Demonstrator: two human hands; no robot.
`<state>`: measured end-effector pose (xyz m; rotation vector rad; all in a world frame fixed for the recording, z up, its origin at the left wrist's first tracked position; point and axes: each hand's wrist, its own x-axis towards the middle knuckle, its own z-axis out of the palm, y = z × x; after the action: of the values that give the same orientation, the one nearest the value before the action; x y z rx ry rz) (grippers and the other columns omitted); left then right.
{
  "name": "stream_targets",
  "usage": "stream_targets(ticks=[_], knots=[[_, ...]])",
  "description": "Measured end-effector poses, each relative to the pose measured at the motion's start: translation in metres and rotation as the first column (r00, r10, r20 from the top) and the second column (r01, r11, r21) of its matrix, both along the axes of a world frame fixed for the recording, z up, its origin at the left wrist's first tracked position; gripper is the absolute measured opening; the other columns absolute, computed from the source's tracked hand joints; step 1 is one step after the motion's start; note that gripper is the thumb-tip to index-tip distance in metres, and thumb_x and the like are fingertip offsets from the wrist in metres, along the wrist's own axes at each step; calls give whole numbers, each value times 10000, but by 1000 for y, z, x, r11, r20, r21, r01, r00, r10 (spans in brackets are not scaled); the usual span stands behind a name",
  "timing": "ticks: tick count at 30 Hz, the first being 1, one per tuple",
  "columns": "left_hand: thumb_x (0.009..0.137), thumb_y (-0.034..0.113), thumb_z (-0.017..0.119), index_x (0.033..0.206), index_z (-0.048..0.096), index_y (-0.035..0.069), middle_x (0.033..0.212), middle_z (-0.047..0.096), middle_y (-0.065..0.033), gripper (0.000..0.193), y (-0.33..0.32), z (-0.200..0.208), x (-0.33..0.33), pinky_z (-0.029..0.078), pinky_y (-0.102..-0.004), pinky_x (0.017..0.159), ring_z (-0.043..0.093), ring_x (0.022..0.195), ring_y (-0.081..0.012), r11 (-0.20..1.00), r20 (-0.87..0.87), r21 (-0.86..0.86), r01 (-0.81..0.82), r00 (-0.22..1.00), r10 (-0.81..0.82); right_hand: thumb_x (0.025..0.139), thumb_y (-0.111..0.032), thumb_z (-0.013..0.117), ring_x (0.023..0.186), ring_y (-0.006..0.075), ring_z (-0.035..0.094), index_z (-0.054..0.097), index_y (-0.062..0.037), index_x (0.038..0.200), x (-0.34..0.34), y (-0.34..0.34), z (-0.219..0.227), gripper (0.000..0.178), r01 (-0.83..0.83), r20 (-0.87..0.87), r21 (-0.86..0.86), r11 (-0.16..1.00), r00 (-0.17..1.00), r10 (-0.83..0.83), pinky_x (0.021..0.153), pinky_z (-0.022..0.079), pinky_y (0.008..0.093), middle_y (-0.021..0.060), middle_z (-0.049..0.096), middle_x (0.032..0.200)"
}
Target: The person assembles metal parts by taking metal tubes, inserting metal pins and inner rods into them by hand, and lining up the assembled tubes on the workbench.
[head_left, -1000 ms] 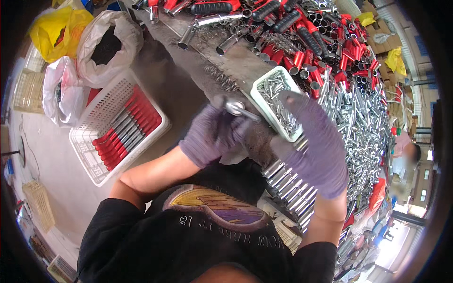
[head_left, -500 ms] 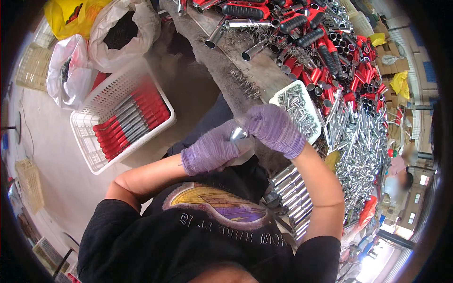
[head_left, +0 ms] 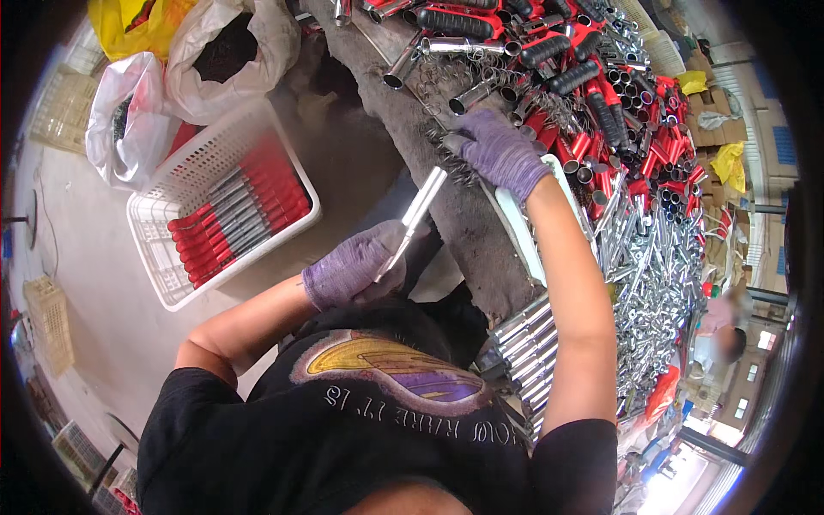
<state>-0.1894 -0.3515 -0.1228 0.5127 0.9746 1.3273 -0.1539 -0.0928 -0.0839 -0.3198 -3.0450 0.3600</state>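
My left hand (head_left: 359, 259), in a purple knit glove with grey fingertips, is closed round a shiny metal tube (head_left: 422, 199) that slants up and to the right. My right hand (head_left: 498, 153), gloved the same way, is over the bench edge at a small cluster of coil springs (head_left: 455, 165). Its thumb and forefinger look apart beside the springs, and the other fingers are partly hidden. Under my right forearm stands a white tray (head_left: 524, 236); its contents are mostly covered by the arm.
A white basket (head_left: 287, 245) on the left holds rows of red-handled metal tools (head_left: 236, 215). White sacks (head_left: 129, 120) stand behind it. Red and black handles (head_left: 549, 51), tubes and small metal parts (head_left: 652, 300) heap the bench (head_left: 481, 249). Several metal tubes (head_left: 528, 352) lie near my right elbow.
My hands were together round a shiny metal piece and have parted. The right hand moved up to the springs; the left moved slightly left and down, with the tube now showing upright.
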Motion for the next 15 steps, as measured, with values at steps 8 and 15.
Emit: stream_targets(ticks=[8,15], knots=[[944,525,387,1094,474,101,575,472,-39,458,14,-9,-6,332,-218,376,413,402,-115,988,85,-9,-152,985,152,820,-344,632,841,246,635,648,-20,951,25,74,45,350,439,205,-513,738,897,-391,776,490,349,122,660,872],[951,433,412,1150,462,86,670,506,-80,403,26,-30,4,363,-222,399,458,479,-145,988,243,-37,-150,958,154,859,-293,598,917,247,618,627,-23,1050,48,103,15,332,291,-161,-110,950,938,-306,833,462,302,119,661,923]])
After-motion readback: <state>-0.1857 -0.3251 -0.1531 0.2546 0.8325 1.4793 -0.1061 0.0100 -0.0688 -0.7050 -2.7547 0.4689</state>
